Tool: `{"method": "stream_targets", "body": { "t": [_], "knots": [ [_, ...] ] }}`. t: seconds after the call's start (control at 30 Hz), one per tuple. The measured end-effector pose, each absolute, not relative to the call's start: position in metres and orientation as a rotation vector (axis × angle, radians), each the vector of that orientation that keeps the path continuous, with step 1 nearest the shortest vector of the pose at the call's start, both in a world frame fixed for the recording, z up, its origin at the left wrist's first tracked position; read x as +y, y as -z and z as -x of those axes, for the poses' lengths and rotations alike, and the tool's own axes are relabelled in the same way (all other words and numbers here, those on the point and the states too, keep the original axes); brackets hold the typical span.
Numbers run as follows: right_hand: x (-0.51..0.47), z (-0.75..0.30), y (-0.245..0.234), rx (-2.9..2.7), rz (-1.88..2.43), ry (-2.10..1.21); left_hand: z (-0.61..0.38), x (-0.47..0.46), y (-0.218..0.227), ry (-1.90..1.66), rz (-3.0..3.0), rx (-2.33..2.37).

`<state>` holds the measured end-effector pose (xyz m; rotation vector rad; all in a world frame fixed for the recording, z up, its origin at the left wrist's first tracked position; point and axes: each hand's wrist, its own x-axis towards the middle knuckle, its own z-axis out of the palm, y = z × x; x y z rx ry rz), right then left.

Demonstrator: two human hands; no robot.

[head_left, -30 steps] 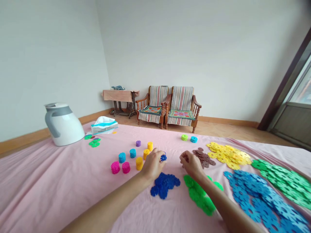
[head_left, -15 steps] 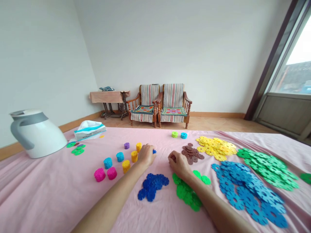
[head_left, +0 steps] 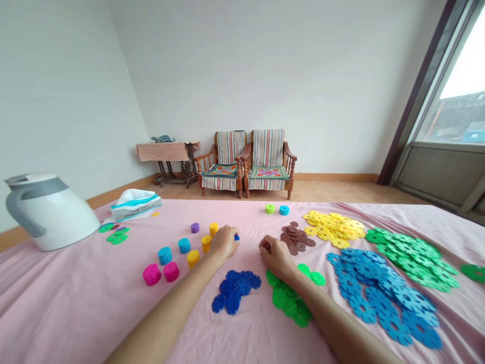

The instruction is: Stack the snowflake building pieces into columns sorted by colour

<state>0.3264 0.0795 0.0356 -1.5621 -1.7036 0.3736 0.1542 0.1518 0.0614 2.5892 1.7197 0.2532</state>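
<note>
My left hand [head_left: 224, 242] is closed on a small stack of dark blue snowflake discs [head_left: 236, 237], set down on the pink cloth beside a yellow stack [head_left: 206, 243]. My right hand [head_left: 276, 257] rests curled on the cloth just left of a brown disc pile [head_left: 296, 237]; a bit of brown shows at its fingertips. A loose dark blue disc pile [head_left: 235, 289] lies below my left hand. A green pile [head_left: 290, 298] lies under my right wrist.
Finished stacks stand to the left: pink [head_left: 152, 274], light blue [head_left: 165, 255], yellow [head_left: 193, 258], purple [head_left: 195, 227]. Yellow [head_left: 333, 228], green [head_left: 413, 256] and light blue [head_left: 382, 290] disc piles spread on the right. A white kettle [head_left: 47, 211] and tissue pack [head_left: 135, 203] sit far left.
The view swung right and dropped slightly. My left hand lowered the dark blue stack toward the cloth and closed over it; my right hand stayed curled near the brown pile.
</note>
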Motion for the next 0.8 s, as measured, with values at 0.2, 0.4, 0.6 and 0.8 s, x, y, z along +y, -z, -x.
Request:
{"method": "stream_targets", "body": {
  "t": [0.2, 0.4, 0.6, 0.8],
  "knots": [
    [0.082, -0.328, -0.032, -1.719, 1.551, -0.362, -0.155, 0.152, -0.062, -0.268, -2.564, 1.715],
    [0.080, -0.328, -0.033, -1.737, 1.543, -0.362, -0.154, 0.149, -0.065, -0.367, -2.517, 1.716],
    [0.079, -0.328, -0.034, -1.741, 1.547, -0.352, -0.151, 0.122, -0.079, -0.520, -2.507, 1.606],
    [0.078, -0.328, -0.034, -1.766, 1.548, -0.317, -0.125, 0.074, -0.096, -0.405, -2.467, 1.285]
  ]
}}
